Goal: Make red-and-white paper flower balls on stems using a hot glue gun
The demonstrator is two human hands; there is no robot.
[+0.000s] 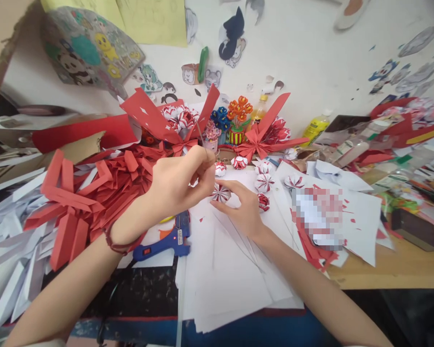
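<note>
Head view, both hands up over a stack of white paper — left hand has its fingers curled in tight, thumb pressed against them, pinching a thin stick that pokes up past the knuckles. Can't really tell where the lower end goes, the hand covers it. Right hand is just beside it, thumb and forefinger parted only enough to grip a little striped flower by its edges. It's red and white, and it sits right between the two hands, above the sheets.

More small paper flowers are lying toward the far side of the stack, beyond the right hand. Blue glue gun lies left of the sheets, tiny red light showing on it, near the left forearm. Left of that it's pretty messy — a big heap of folded red paper, then a pile of white strips. Toward the wall you've got orange flowers in a striped pot and a yellow bottle. Some bare wooden counter shows at the right.
</note>
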